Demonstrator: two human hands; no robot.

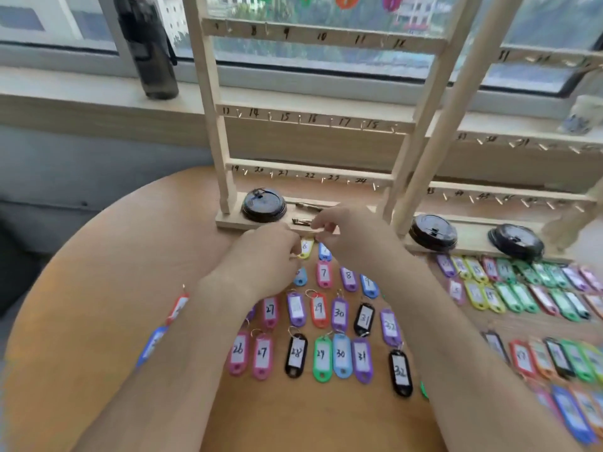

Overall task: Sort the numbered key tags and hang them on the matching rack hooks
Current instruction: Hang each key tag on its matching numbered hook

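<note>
Window light falls across a round tan desk [98, 288], and from my remote seat I see both hands meeting at its far side. My left hand [261, 256] has its fingers curled and pinches the lower end of a yellow key tag [306, 246], which sits just in front of the rack base. My right hand [352, 238] has its fingertips bunched at the upper end of that tag; I cannot tell whether they grip it or only touch it.

Just beside the yellow one is a blue tag [324, 252]. Nearer me lie a pink tag [323, 274] marked 7 and a purple tag [348, 279] marked 8. Between my forearms, rows of coloured tags [340, 353] numbered 26 to 32 lie flat.

Behind the hands stands the wooden rack [208, 93], its bars hand-numbered above small hooks, with a black lid [263, 206] on its base. A second rack [463, 93] stands to the right. On the windowsill [65, 93] stands a dark bottle [146, 47].
</note>
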